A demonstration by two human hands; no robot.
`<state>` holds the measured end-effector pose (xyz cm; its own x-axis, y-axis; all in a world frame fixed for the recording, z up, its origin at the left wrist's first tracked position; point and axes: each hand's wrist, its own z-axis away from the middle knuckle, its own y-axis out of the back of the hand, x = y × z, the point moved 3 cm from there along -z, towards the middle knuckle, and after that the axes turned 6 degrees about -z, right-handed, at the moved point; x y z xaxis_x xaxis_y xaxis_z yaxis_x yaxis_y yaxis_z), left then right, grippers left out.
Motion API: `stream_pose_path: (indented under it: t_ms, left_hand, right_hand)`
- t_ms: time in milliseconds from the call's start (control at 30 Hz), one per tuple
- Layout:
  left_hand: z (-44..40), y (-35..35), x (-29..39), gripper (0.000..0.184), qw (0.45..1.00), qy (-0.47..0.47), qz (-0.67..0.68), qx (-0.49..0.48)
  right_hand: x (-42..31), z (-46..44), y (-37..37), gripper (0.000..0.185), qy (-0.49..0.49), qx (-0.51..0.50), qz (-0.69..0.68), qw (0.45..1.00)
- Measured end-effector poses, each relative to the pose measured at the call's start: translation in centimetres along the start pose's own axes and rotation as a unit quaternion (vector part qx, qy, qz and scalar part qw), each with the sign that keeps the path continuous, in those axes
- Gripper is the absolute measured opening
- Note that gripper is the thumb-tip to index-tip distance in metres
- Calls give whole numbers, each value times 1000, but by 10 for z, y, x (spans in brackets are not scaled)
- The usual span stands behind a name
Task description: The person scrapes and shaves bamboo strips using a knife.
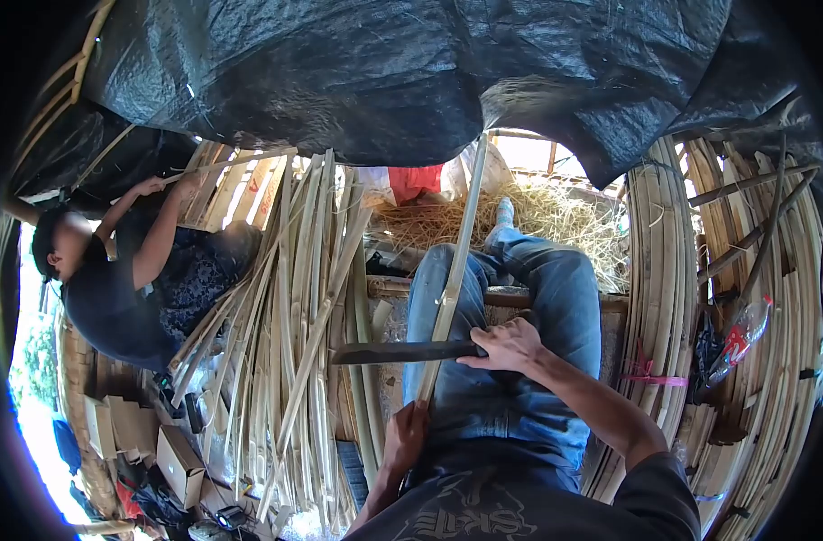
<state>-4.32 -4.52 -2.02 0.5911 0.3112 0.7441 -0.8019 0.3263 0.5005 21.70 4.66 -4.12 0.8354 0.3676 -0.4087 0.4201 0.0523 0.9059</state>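
My right hand (pixel 509 346) is closed round the handle of a long dark machete (pixel 402 353), whose blade points left and crosses over a bamboo strip (pixel 458 270). That long pale strip runs from near my lap up between my knees toward the black sheet. Lower down, my left hand (pixel 406 436) is wrapped round the strip near its close end, beside my left thigh. Blade and strip appear to touch where they cross, though I cannot tell if the edge is cutting in. My jeans-clad legs lie beneath both.
Loose bamboo strips (pixel 289 361) lie in a heap on my left, with tied bundles (pixel 659 270) on my right. A black plastic sheet (pixel 339 81) hangs low ahead. A co-worker (pixel 123 279) sits at the left holding a strip. Straw (pixel 556 225), boxes (pixel 179 464) and a plastic bottle (pixel 740 338) are around.
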Motion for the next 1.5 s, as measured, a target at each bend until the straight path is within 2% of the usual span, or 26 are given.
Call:
stream_pose_path:
  t_ms: [33,67,100,167,233,267,333,367,400,433,500,567,633,700,733,767,833,900,933,1033,1133,1167,1233,1433,1467,1500]
  left_hand:
    - [-1,0,1,48,1000,-2,-4,1]
    - [-3,0,2,48,1000,3,-5,0]
    - [-6,-1,7,47,1000,0,-10,2]
    - [-4,-5,7,47,1000,-7,-9,9]
    - [-3,-4,-1,42,1000,2,-14,11]
    - [0,-3,-2,42,1000,2,-15,11]
    - [-3,-3,1,42,999,-27,-18,16]
    - [-5,-2,1,42,999,-25,-20,15]
    - [-7,-2,5,42,999,-27,-24,19]
    - [-5,-4,8,41,999,-28,-24,25]
    - [-7,-5,8,40,1000,-14,-10,18]
    - [-5,-4,-5,39,1000,-9,-16,4]
    - [-2,-4,-4,39,1000,-14,-17,4]
    - [-2,-3,1,38,1000,-13,-19,2]
    - [-2,-2,7,37,1000,-11,-28,5]
    - [1,-3,10,37,999,-9,-33,10]
    - [1,-8,4,36,999,-26,-30,26]
    - [0,-3,1,36,997,-49,-38,41]
    - [0,-2,1,36,998,-32,-34,29]
    - [0,-3,5,36,999,-15,-27,11]
    - [3,-2,6,36,1000,-6,-29,9]
    - [2,-3,7,36,1000,-3,-26,10]
    - [-2,-5,6,36,1000,-8,-20,14]
    - [3,-1,12,40,1000,-8,-26,15]
    - [2,0,15,40,999,-6,-31,15]
    - [2,-1,14,40,999,-4,-31,13]
  right_hand:
    - [3,-2,2,61,6,-20,14,1000]
    - [16,-9,1,59,-61,38,-12,997]
    - [21,-19,1,59,-82,100,29,991]
    - [13,-17,-2,59,-79,86,21,993]
    - [1,-6,-7,61,2,52,14,999]
    - [-4,2,-9,62,38,3,11,999]
    - [7,-2,-2,62,35,14,6,999]
    - [10,-6,-2,62,29,20,-1,999]
    - [27,-15,-4,61,-77,63,0,995]
    - [25,-21,-2,61,-77,92,23,992]
    - [19,-17,-8,61,-44,85,7,995]
    - [6,0,-15,60,32,79,7,996]
    - [0,4,-10,61,62,-7,-4,998]
    - [21,-7,-10,62,20,93,5,995]
    - [35,-19,-10,61,-58,159,12,985]
    - [43,-27,-17,61,-117,181,38,976]
    - [42,-35,-14,62,-92,136,16,986]
    - [21,-19,-7,62,-23,61,6,998]
    - [14,-11,-14,61,40,48,15,998]
    - [5,1,-21,61,77,19,10,997]
    - [25,-14,-9,61,-7,45,-4,999]
    - [36,-21,-9,61,-48,111,-19,992]
    - [42,-33,-10,60,-107,131,28,985]
    - [7,-6,2,58,20,9,-20,1000]
    - [12,-10,1,58,18,11,-20,1000]
    - [22,-15,2,58,-22,69,-26,997]
